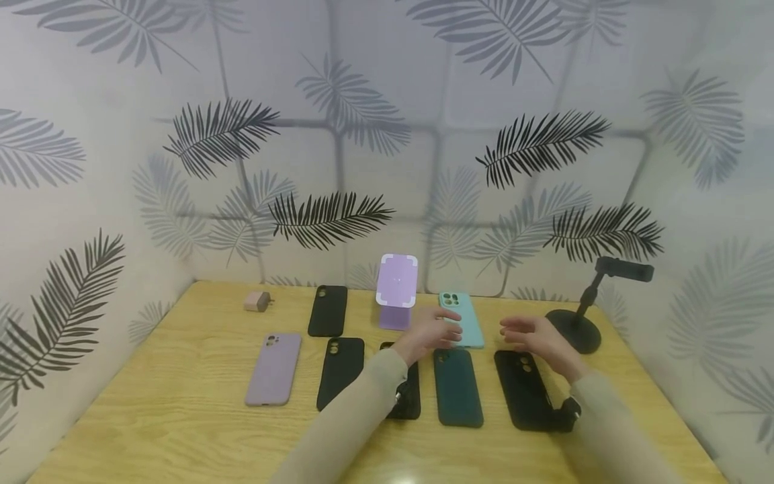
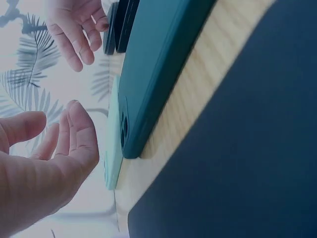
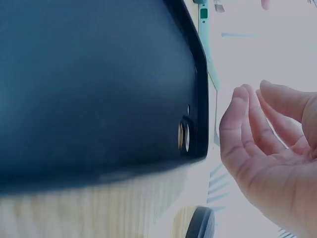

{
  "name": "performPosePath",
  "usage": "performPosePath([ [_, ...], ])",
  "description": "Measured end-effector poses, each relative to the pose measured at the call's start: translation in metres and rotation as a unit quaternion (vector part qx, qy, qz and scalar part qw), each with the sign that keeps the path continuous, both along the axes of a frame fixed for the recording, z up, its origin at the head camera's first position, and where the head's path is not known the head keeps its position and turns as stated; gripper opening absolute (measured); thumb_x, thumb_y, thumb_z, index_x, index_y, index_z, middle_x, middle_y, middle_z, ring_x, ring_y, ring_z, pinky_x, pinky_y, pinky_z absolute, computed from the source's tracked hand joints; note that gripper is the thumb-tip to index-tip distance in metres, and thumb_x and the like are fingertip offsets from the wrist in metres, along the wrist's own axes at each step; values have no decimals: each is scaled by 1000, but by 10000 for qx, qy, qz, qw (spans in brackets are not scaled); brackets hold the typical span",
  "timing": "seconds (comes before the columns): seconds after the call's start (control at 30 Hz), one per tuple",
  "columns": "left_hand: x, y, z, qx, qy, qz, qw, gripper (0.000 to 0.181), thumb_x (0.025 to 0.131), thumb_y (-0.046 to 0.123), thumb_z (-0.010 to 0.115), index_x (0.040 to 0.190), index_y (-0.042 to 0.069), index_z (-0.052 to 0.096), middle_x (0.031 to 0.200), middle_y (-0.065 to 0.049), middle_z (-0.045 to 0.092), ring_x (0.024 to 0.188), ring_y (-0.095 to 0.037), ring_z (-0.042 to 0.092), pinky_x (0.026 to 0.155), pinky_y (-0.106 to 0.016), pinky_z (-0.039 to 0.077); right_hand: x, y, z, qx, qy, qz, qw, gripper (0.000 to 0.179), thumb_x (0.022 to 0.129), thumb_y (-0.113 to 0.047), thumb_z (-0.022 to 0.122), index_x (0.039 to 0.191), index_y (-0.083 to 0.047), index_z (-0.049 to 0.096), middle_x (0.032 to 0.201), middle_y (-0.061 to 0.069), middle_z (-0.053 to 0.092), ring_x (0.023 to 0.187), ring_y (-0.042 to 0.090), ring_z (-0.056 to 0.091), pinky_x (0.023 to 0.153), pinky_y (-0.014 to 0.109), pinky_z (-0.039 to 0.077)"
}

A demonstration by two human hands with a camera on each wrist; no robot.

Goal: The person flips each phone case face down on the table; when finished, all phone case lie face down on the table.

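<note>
My left hand (image 1: 429,331) hovers beside the light-blue phone case (image 1: 465,323), its fingers loosely bent and holding nothing. Below that hand lies a dark teal phone case (image 1: 457,390). My right hand (image 1: 541,337) is held above the far end of a black phone case (image 1: 521,390), also with nothing in it. In the left wrist view, the teal case (image 2: 153,64) shows its camera cutouts near the left hand (image 2: 59,153). The right wrist view has the black case (image 3: 99,89) large beside the relaxed right hand (image 3: 277,144). My left forearm partly covers another black case (image 1: 412,396).
A purple phone stand (image 1: 397,281) stands at the back, a black stand with a round base (image 1: 574,331) at the right. Leftward lie two black cases, one nearer (image 1: 342,370) and one farther (image 1: 328,312), a lilac case (image 1: 273,370) and a plug adapter (image 1: 256,301). Patterned wallpaper surrounds the table.
</note>
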State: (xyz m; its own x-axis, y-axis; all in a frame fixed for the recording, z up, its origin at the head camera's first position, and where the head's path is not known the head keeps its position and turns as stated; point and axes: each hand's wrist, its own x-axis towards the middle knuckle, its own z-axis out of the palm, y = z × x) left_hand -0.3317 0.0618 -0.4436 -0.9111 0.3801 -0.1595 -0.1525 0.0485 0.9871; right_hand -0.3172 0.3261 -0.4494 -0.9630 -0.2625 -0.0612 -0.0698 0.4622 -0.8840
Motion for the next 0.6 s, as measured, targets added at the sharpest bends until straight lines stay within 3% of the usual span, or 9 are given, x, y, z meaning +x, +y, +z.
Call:
performPosePath([
  [0.17, 8, 7, -1, 1, 67, -199, 9998, 38, 91, 1, 63, 128, -6, 58, 110, -28, 68, 93, -29, 72, 77, -33, 61, 9, 14, 3, -57, -142, 369, 9992, 51, 99, -19, 60, 137, 12, 46, 131, 32, 56, 108, 32, 63, 82, 35, 59],
  [0.37, 21, 20, -5, 56, -61, -649, 9979, 39, 94, 0, 59, 131, -9, 53, 114, -30, 66, 100, -33, 70, 84, -37, 60, 21, 26, 5, 487, -227, 486, 9974, 43, 97, -16, 61, 129, 12, 54, 116, 27, 64, 89, 20, 63, 73, 33, 58],
  [0.6, 39, 30, -4, 6, -190, -1047, 9943, 43, 95, -3, 55, 137, -9, 48, 127, -30, 59, 109, -37, 67, 91, -43, 57, 40, 37, 2, 920, -132, 221, 9954, 38, 93, -11, 66, 124, 9, 58, 116, 26, 63, 101, 25, 61, 75, 29, 57],
])
